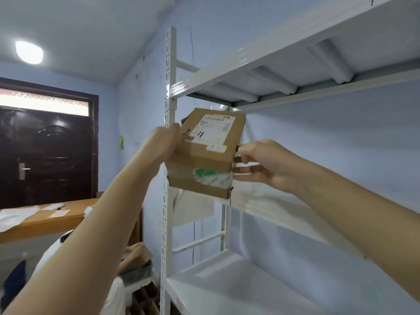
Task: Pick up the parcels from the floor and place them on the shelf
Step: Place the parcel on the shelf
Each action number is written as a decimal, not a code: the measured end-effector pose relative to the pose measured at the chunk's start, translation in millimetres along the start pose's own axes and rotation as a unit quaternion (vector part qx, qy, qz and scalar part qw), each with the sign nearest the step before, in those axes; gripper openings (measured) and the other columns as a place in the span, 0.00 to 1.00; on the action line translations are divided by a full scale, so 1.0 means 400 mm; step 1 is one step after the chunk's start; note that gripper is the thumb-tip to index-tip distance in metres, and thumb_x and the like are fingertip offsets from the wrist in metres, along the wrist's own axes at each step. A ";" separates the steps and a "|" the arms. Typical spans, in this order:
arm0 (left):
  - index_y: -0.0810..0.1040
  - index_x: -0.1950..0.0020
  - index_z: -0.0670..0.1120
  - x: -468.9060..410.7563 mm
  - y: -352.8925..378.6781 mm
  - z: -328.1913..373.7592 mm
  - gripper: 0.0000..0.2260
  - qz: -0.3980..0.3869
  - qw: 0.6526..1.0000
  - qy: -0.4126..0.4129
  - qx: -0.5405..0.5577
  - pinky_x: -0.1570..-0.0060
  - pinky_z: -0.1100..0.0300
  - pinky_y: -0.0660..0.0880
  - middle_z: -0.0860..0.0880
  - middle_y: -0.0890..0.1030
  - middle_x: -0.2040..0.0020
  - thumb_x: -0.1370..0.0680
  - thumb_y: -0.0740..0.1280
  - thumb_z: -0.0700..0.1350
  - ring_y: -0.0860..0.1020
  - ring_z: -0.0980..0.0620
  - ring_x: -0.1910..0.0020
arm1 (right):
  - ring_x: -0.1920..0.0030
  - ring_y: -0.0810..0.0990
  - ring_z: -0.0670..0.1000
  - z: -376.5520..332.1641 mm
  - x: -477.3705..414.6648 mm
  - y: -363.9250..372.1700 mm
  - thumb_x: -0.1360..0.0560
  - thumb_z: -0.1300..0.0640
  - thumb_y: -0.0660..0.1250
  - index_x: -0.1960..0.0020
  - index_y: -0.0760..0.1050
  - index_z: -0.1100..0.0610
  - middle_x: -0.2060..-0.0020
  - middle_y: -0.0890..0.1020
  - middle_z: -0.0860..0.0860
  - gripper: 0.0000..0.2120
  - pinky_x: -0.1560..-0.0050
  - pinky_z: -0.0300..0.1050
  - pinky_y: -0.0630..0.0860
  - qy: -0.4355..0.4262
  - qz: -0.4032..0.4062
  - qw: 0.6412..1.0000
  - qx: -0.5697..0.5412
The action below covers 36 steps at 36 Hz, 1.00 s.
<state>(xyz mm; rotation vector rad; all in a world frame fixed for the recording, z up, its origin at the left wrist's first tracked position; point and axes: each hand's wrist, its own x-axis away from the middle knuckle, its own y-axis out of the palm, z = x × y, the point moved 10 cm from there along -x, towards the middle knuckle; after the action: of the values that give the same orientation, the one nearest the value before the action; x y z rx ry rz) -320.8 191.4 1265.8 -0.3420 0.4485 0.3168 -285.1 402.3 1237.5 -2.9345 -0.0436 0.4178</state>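
Head view: both hands grip a brown cardboard parcel with white label (208, 153), held in the air at the white metal shelf (268, 210). Left hand (164, 142) clamps its left edge, right hand (261, 163) its right edge.

Parcel: brown cardboard parcel (209, 153), tilted, held up just in front of the white shelf (268, 208).
Left hand (164, 143): grips the parcel's left edge.
Right hand (264, 163): fingers on its right edge.
Label: white, facing the camera.
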 end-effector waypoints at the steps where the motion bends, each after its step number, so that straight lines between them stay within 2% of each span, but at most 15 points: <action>1: 0.76 0.49 0.42 -0.024 0.010 0.009 0.15 -0.003 1.000 0.000 0.015 0.60 0.56 0.66 0.45 0.75 0.55 0.22 0.55 0.51 0.71 0.51 0.63 | 0.59 0.82 0.56 -0.012 -0.017 -0.008 0.30 0.71 0.57 0.63 0.75 0.60 0.58 0.80 0.56 0.11 0.53 0.51 0.83 -0.003 0.010 1.000 -0.004; 3: 0.76 0.43 0.43 -0.070 0.031 0.018 0.16 -0.011 0.999 -0.003 0.037 0.56 0.54 0.66 0.45 0.74 0.51 0.22 0.55 0.51 0.71 0.52 0.61 | 0.61 0.81 0.55 -0.028 -0.049 -0.021 0.30 0.71 0.56 0.63 0.74 0.59 0.61 0.79 0.55 0.11 0.53 0.51 0.83 -0.003 0.027 1.000 -0.010; 6: 0.74 0.45 0.45 -0.136 0.075 0.012 0.15 -0.038 0.997 -0.006 0.063 0.52 0.54 0.68 0.47 0.74 0.52 0.21 0.56 0.53 0.70 0.54 0.61 | 0.63 0.80 0.54 -0.036 -0.095 -0.030 0.30 0.70 0.56 0.54 0.75 0.60 0.61 0.77 0.55 0.12 0.58 0.49 0.83 0.008 0.048 0.999 -0.012; 9: 0.74 0.42 0.46 -0.193 0.123 -0.010 0.17 -0.074 0.993 -0.017 0.089 0.44 0.53 0.71 0.48 0.76 0.53 0.22 0.57 0.55 0.72 0.53 0.58 | 0.64 0.78 0.54 -0.036 -0.137 -0.034 0.29 0.70 0.56 0.49 0.73 0.59 0.61 0.77 0.55 0.13 0.60 0.49 0.82 0.015 0.071 0.997 -0.007; 13: 0.73 0.42 0.45 -0.265 0.184 -0.049 0.14 -0.123 0.983 -0.033 0.132 0.49 0.56 0.68 0.50 0.74 0.58 0.20 0.57 0.53 0.71 0.55 0.61 | 0.63 0.77 0.55 -0.018 -0.195 -0.041 0.31 0.70 0.57 0.49 0.74 0.59 0.61 0.76 0.56 0.15 0.59 0.50 0.82 0.028 0.113 0.993 -0.003; 17: 0.73 0.41 0.46 -0.337 0.241 -0.080 0.14 -0.165 0.975 -0.030 0.147 0.47 0.56 0.68 0.48 0.75 0.54 0.20 0.57 0.52 0.71 0.54 0.60 | 0.60 0.78 0.56 0.011 -0.239 -0.042 0.31 0.70 0.57 0.49 0.74 0.59 0.60 0.75 0.56 0.15 0.59 0.51 0.82 0.044 0.158 0.986 -0.012; 19: 0.73 0.38 0.45 -0.360 0.264 -0.095 0.17 -0.180 0.971 -0.032 0.150 0.47 0.55 0.67 0.48 0.75 0.52 0.20 0.57 0.53 0.73 0.52 0.56 | 0.58 0.78 0.56 0.028 -0.251 -0.043 0.32 0.70 0.57 0.51 0.74 0.59 0.58 0.76 0.57 0.14 0.57 0.52 0.83 0.054 0.180 0.982 -0.018; 21: 0.72 0.32 0.44 -0.380 0.283 -0.112 0.22 -0.195 0.968 -0.040 0.153 0.46 0.55 0.68 0.47 0.74 0.42 0.21 0.58 0.54 0.73 0.49 0.46 | 0.58 0.78 0.56 0.042 -0.262 -0.049 0.32 0.69 0.57 0.50 0.74 0.58 0.54 0.76 0.57 0.14 0.53 0.54 0.83 0.060 0.202 0.977 -0.023; 22: 0.71 0.31 0.44 -0.390 0.291 -0.117 0.23 -0.202 0.966 -0.041 0.155 0.47 0.55 0.68 0.47 0.74 0.40 0.22 0.58 0.54 0.73 0.49 0.45 | 0.58 0.78 0.56 0.048 -0.267 -0.052 0.32 0.69 0.57 0.49 0.74 0.58 0.53 0.76 0.58 0.15 0.52 0.55 0.82 0.063 0.213 0.975 -0.024; 23: 0.71 0.31 0.44 -0.397 0.299 -0.120 0.22 -0.212 0.963 -0.040 0.161 0.47 0.55 0.68 0.47 0.74 0.43 0.21 0.58 0.54 0.73 0.49 0.46 | 0.57 0.78 0.55 0.053 -0.271 -0.055 0.32 0.68 0.57 0.48 0.74 0.58 0.52 0.76 0.58 0.16 0.51 0.55 0.82 0.067 0.222 0.972 -0.022; 25: 0.71 0.33 0.44 -0.410 0.312 -0.122 0.20 -0.227 0.957 -0.037 0.178 0.48 0.56 0.68 0.49 0.75 0.53 0.20 0.57 0.53 0.73 0.51 0.51 | 0.57 0.78 0.55 0.063 -0.276 -0.060 0.31 0.66 0.59 0.47 0.75 0.58 0.51 0.76 0.58 0.15 0.52 0.54 0.83 0.076 0.240 0.968 -0.013; 27: 0.70 0.36 0.45 -0.421 0.325 -0.125 0.17 -0.237 0.953 -0.035 0.186 0.47 0.55 0.69 0.50 0.73 0.57 0.20 0.57 0.53 0.73 0.50 0.51 | 0.58 0.78 0.54 0.071 -0.278 -0.065 0.29 0.63 0.60 0.50 0.75 0.59 0.53 0.77 0.57 0.10 0.54 0.52 0.82 0.086 0.259 0.962 -0.002; 31: 0.69 0.41 0.46 -0.432 0.356 -0.129 0.13 -0.247 0.949 -0.039 0.190 0.45 0.53 0.70 0.49 0.73 0.56 0.20 0.58 0.52 0.73 0.47 0.48 | 0.60 0.77 0.53 0.085 -0.289 -0.072 0.27 0.58 0.61 0.54 0.74 0.57 0.56 0.77 0.55 0.05 0.61 0.46 0.80 0.096 0.279 0.955 -0.014; 33: 0.72 0.49 0.47 -0.435 0.370 -0.133 0.10 -0.249 0.949 -0.041 0.186 0.41 0.51 0.71 0.47 0.74 0.54 0.21 0.58 0.52 0.73 0.47 0.49 | 0.62 0.76 0.52 0.091 -0.290 -0.076 0.26 0.57 0.60 0.55 0.73 0.57 0.60 0.77 0.54 0.04 0.63 0.45 0.79 0.100 0.286 0.953 -0.021; 36: 0.70 0.59 0.48 -0.425 0.394 -0.143 0.10 -0.263 0.944 -0.049 0.193 0.41 0.52 0.70 0.48 0.73 0.58 0.20 0.56 0.50 0.72 0.47 0.52 | 0.62 0.76 0.52 0.104 -0.289 -0.086 0.25 0.54 0.60 0.58 0.72 0.56 0.61 0.76 0.54 0.06 0.64 0.45 0.77 0.108 0.299 0.948 -0.011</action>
<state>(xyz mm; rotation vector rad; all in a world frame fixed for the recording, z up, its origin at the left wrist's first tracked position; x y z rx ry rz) -545.0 272.7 1258.1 -0.0531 0.2970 -0.2753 -407.8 437.1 1236.1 -2.9405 0.8889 0.1620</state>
